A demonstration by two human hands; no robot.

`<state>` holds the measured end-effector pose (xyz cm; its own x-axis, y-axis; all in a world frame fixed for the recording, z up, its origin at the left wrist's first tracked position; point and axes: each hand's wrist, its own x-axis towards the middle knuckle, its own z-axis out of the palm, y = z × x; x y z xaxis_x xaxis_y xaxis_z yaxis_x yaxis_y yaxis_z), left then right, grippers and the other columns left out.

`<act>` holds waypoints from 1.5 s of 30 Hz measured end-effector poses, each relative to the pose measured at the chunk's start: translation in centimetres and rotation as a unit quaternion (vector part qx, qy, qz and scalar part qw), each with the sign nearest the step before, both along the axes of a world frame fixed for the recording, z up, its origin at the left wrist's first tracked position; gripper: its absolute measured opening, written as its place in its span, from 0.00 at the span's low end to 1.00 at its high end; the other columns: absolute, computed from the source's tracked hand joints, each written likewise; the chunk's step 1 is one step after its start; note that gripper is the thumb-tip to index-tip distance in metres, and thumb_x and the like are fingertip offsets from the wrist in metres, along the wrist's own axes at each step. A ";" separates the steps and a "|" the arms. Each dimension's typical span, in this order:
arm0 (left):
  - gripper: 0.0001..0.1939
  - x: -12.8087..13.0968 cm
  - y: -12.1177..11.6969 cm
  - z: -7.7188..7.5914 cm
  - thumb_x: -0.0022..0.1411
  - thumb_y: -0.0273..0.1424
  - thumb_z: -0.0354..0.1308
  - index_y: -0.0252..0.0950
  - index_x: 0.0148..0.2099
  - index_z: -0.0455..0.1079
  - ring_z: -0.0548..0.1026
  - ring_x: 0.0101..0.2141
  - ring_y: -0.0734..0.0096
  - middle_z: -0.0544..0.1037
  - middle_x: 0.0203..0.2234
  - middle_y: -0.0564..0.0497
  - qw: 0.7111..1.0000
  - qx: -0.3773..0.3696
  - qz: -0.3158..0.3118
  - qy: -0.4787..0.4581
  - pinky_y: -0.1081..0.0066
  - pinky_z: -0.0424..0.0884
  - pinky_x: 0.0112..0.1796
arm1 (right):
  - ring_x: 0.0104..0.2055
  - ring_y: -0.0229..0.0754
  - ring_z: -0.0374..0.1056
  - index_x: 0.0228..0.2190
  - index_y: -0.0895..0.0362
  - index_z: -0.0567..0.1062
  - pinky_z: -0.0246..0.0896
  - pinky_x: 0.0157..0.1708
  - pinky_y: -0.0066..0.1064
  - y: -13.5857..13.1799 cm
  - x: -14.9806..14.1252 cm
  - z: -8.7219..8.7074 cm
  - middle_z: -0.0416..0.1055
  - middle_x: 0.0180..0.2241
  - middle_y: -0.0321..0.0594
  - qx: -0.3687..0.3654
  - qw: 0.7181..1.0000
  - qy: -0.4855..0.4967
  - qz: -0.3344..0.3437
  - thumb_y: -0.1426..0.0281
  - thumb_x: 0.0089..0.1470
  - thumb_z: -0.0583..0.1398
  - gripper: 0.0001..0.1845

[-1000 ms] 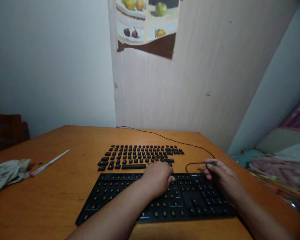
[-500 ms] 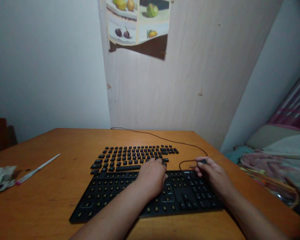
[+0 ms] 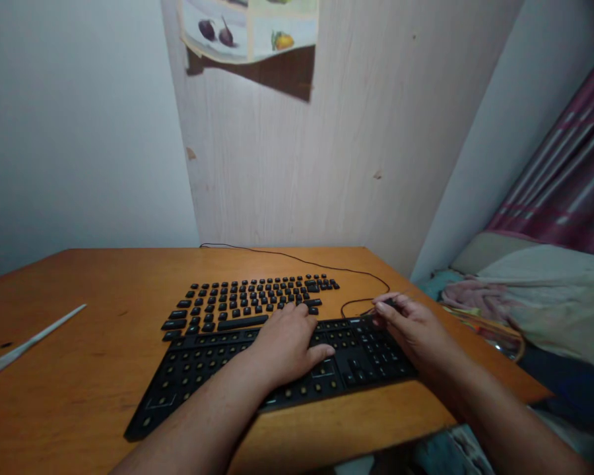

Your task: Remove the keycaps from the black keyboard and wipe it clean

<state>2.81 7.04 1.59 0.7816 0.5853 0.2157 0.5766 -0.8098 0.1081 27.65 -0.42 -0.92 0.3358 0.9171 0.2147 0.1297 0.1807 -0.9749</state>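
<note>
since the earlier frame, mostly a turn of the view to the right, plus one clear change: thumb of the left hand swung out from the palm, now splayed over the keyboard. hard to tell of any shift of the keyboard itself, lying slantwise just back from the near edge of the table. beyond it, toward the far edge, loose keycaps in close rows. could go wrong through a forward slide or sag of the left fingers, jostling, turning or mixing those rows. likewise a risk in the thin cord, strung from the far edge round to the right hand; if snagged, liable to tug the keyboard askew or sweep the nearest keycaps. easy, too, to drop the small dark piece through a loose pinch. as for pose: left forearm slanting from the near edge across the keyboard, palm down, fingers loosely bent toward the keycaps, thumb wide, nothing seen held; cannot tell of contact under the fingertips. right forearm angled from the near right corner, thumb and fingers narrowed on the piece, too blurred to identify, by the keyboard's far right corner.
</note>
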 end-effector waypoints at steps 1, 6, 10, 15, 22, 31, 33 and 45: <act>0.25 0.0 0.1 -0.1 0.61 0.53 0.50 0.37 0.43 0.73 0.69 0.45 0.53 0.73 0.41 0.42 1.000 0.001 -0.002 -0.003 0.59 0.67 0.45 | 0.30 0.39 0.65 0.36 0.55 0.74 0.59 0.32 0.29 -0.4 -0.3 0.3 0.70 0.29 0.36 -0.010 1.000 -0.019 0.011 0.54 0.52 0.64 0.18; 0.24 0.0 0.5 -0.6 0.60 0.52 0.53 0.37 0.43 0.72 0.69 0.44 0.54 0.73 0.41 0.43 1.000 0.011 -0.014 -0.006 0.59 0.67 0.45 | 0.29 0.39 0.64 0.35 0.56 0.73 0.59 0.31 0.29 -2.2 -1.4 1.3 0.70 0.28 0.36 -0.062 0.990 -0.087 0.097 0.52 0.52 0.63 0.20; 0.22 0.1 0.5 -0.6 0.60 0.50 0.54 0.37 0.43 0.72 0.69 0.45 0.54 0.73 0.41 0.43 1.000 0.010 -0.012 -0.006 0.59 0.66 0.45 | 0.33 0.39 0.65 0.39 0.56 0.72 0.61 0.33 0.29 -3.1 -1.8 1.8 0.69 0.31 0.37 -0.065 0.982 -0.121 0.131 0.54 0.56 0.61 0.18; 0.21 0.1 0.4 -0.5 0.60 0.50 0.54 0.37 0.42 0.72 0.69 0.45 0.53 0.73 0.42 0.43 1.000 0.002 -0.005 -0.004 0.59 0.66 0.45 | 0.33 0.41 0.67 0.41 0.55 0.72 0.62 0.33 0.30 -3.6 -1.9 2.3 0.70 0.33 0.38 -0.073 0.974 -0.151 0.150 0.55 0.57 0.60 0.18; 0.22 0.2 0.5 -0.5 0.60 0.51 0.53 0.37 0.41 0.72 0.69 0.44 0.53 0.73 0.41 0.42 1.000 0.012 -0.011 -0.007 0.59 0.66 0.43 | 0.29 0.40 0.66 0.35 0.56 0.72 0.61 0.29 0.29 -3.6 -2.7 1.4 0.70 0.28 0.37 -0.055 0.975 -0.208 0.051 0.54 0.58 0.58 0.17; 0.22 0.2 0.5 -0.6 0.60 0.50 0.54 0.36 0.42 0.72 0.69 0.45 0.53 0.72 0.41 0.42 1.000 0.008 -0.010 -0.005 0.58 0.66 0.45 | 0.27 0.40 0.65 0.33 0.54 0.71 0.60 0.25 0.28 -4.0 -4.1 0.1 0.68 0.25 0.35 -0.051 0.979 -0.199 -0.013 0.52 0.57 0.58 0.18; 0.22 0.2 0.6 -0.8 0.60 0.51 0.54 0.36 0.41 0.72 0.69 0.44 0.53 0.72 0.41 0.43 1.000 0.013 -0.012 -0.008 0.58 0.66 0.44 | 0.27 0.40 0.65 0.33 0.54 0.71 0.60 0.25 0.28 -4.1 -4.1 -0.1 0.69 0.25 0.36 -0.059 0.978 -0.197 -0.014 0.52 0.57 0.58 0.18; 0.22 0.3 0.6 -0.8 0.59 0.50 0.55 0.36 0.43 0.72 0.69 0.45 0.52 0.73 0.41 0.42 1.000 0.016 -0.014 -0.013 0.58 0.66 0.44 | 0.27 0.41 0.66 0.32 0.54 0.71 0.60 0.27 0.30 -4.2 -5.8 0.0 0.71 0.25 0.37 -0.031 0.964 -0.263 -0.040 0.55 0.59 0.57 0.15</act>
